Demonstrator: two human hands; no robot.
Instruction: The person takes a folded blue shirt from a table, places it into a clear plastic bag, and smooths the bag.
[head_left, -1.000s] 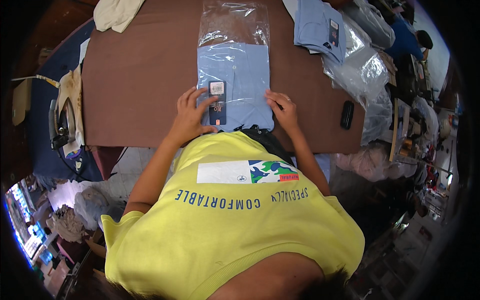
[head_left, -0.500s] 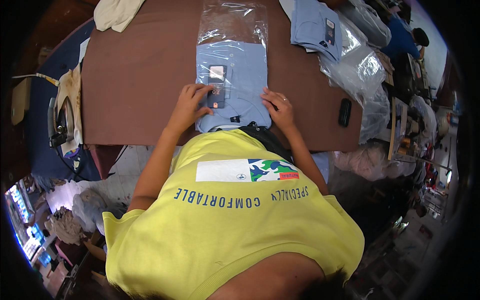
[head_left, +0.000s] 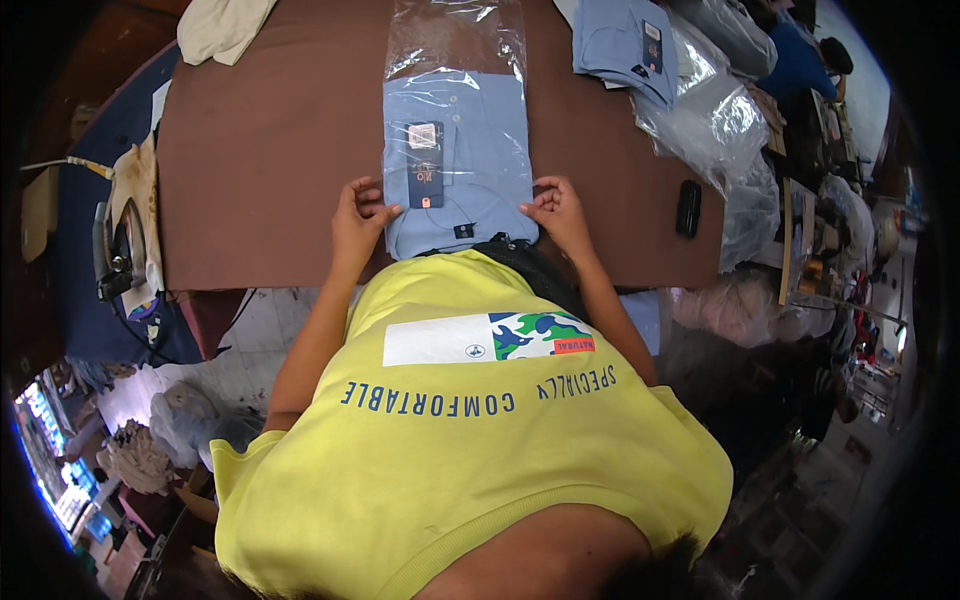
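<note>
- So the folded light-blue shirt (head_left: 460, 165) is way further up the bench (head_left: 270, 180) than it was a second ago. Back then only its top edge was tucked into the clear plastic bag (head_left: 455, 60); now the bag covers most of it, and just the bottom strip sticks out near the bench edge.
- Left hand (head_left: 358, 222) has moved off the shirt's dark hang tag (head_left: 424, 163) and now sits at the lower left corner. Its fingers look pinched together on the bag edge or shirt corner; can't tell which from up here.
- Right hand (head_left: 558, 212) mirrors that at the lower right corner, fingers curled in and gripping the edge there.
- My read: the shirt is nearly all the way in, and both hands now work on the bag mouth instead of pushing on the shirt.
- Other stuff looks unchanged: stack of folded blue shirts (head_left: 625, 45) at the top right, a heap of clear bags (head_left: 715, 120) beside it, a small black object (head_left: 688, 208) near the right edge, and an iron (head_left: 120, 250) off to the left.
</note>
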